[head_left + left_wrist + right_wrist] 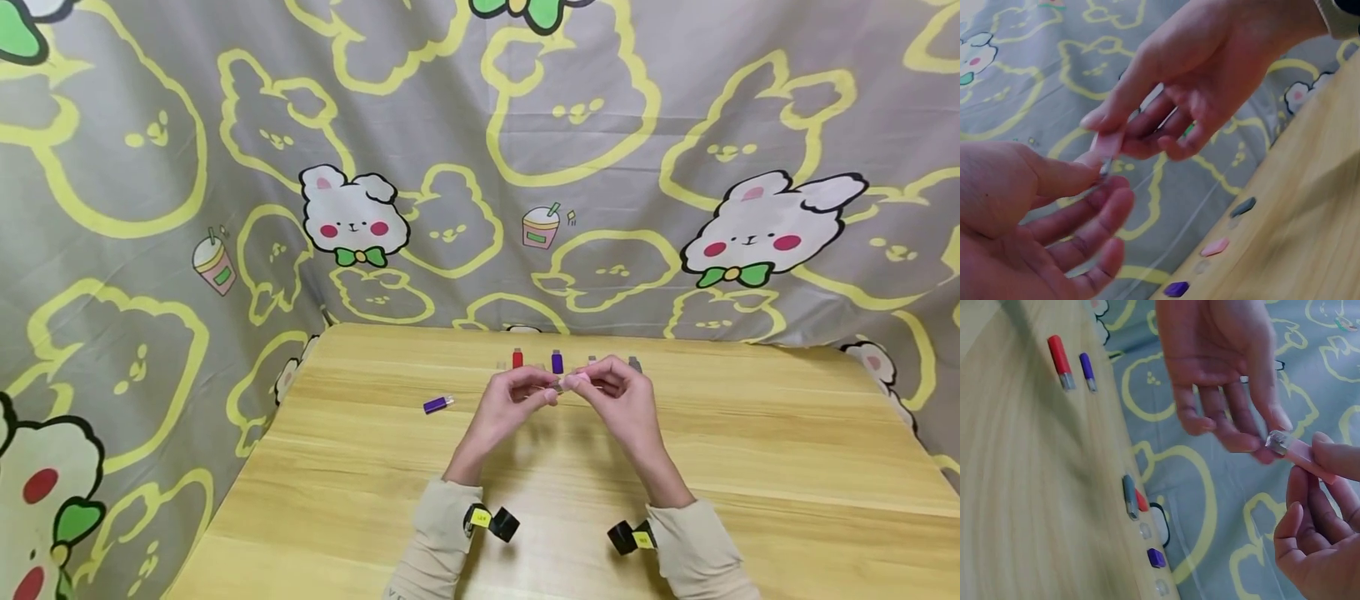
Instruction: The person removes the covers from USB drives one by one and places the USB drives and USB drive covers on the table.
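Note:
Both hands meet in the air over the far part of the table around a pink USB flash drive. My right hand pinches its pink body between thumb and fingers. At the drive's other end is a clear cap with metal showing inside. My left hand pinches this end between thumb and index finger, its other fingers loosely bent. Nearest the left hand on the table lies a purple flash drive, its metal plug bare.
Along the table's far edge stand a red flash drive, another purple flash drive, a pink flash drive and a grey flash drive. Small clear caps lie between them. A patterned curtain hangs behind the wooden table.

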Demonstrator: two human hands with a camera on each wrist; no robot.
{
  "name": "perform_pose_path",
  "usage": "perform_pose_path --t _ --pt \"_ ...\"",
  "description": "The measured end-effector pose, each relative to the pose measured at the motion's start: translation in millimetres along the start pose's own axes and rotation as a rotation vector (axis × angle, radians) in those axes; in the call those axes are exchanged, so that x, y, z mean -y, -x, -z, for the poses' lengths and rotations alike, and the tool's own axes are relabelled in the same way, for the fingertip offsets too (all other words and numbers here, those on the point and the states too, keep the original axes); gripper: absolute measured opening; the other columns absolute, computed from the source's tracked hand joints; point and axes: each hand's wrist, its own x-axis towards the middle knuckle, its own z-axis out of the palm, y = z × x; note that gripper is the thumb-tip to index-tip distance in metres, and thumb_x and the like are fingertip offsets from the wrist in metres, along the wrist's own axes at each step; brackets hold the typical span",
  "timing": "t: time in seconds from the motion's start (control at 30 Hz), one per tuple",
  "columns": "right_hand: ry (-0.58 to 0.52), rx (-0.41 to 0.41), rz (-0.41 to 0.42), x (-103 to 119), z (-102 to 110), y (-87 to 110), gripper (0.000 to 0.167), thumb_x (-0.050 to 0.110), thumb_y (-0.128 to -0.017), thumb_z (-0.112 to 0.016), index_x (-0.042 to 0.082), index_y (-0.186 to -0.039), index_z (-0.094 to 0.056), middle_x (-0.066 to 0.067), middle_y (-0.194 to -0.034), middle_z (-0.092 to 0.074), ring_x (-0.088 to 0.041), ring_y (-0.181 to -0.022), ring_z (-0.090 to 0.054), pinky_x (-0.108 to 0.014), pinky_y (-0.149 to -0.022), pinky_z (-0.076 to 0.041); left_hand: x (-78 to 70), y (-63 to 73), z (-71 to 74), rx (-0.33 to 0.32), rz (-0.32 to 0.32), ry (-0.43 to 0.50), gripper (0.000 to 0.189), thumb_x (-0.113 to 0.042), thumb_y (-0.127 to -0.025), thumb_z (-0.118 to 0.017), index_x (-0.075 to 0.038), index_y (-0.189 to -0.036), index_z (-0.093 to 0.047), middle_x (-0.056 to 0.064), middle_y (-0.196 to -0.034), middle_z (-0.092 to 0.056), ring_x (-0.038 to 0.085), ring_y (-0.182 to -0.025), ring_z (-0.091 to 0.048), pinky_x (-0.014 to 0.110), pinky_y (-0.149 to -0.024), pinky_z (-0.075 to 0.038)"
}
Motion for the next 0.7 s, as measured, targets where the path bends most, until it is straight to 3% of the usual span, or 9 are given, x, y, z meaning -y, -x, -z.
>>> perform_pose_path --t 0.13,0.27,0.47,0.7 --pt "-0.03 0.009 -0.029 -1.5 -2.4 0.0 0.023 0.005 -0.089 -0.081 -0.01 -0.098 -0.066 -0.015 -0.095 -0.077 -0.012 -0.085 -0.075 -0.025 -0.079 -0.059 0.0 -0.9 -3.6 -0.082 -0.043 0.015 0.014 0.002 -0.095 -0.069 0.005 -0.108 -0.074 0.02 -0.102 -0.074 0.03 -0.084 -0.072 0.035 -0.077 -0.06" --pt "0.011 0.036 -0.027 -1.9 -1.1 -0.5 0.023 0.008 -0.089 -0.082 -0.007 -0.102 -0.07 -0.016 -0.097 -0.075 -0.011 -0.085 -0.073 -0.024 -0.078 -0.059 -0.2 -1.2 -4.5 -0.124 -0.072 -0.001 0.012 0.002 -0.095 -0.069 0.006 -0.106 -0.074 0.021 -0.099 -0.073 0.034 -0.081 -0.07 0.037 -0.074 -0.06" --pt "0.121 0.117 -0.007 -2.3 2.2 -0.8 0.02 0.015 -0.091 -0.08 0.0 -0.104 -0.076 -0.015 -0.1 -0.074 -0.016 -0.085 -0.072 -0.022 -0.075 -0.057 -2.2 -1.6 -4.4 -0.126 -0.039 -0.011 0.013 -0.003 -0.096 -0.071 0.003 -0.106 -0.075 0.018 -0.097 -0.074 0.033 -0.082 -0.07 0.023 -0.073 -0.055" --pt "0.278 0.185 -0.019 -1.4 2.6 -1.5 0.019 0.023 -0.093 -0.079 0.008 -0.103 -0.078 -0.005 -0.101 -0.075 -0.02 -0.087 -0.069 -0.026 -0.074 -0.056 0.7 -2.6 -5.6 -0.128 -0.015 -0.02 0.013 -0.001 -0.096 -0.071 0.006 -0.106 -0.074 0.02 -0.099 -0.074 0.037 -0.083 -0.07 0.033 -0.074 -0.059"
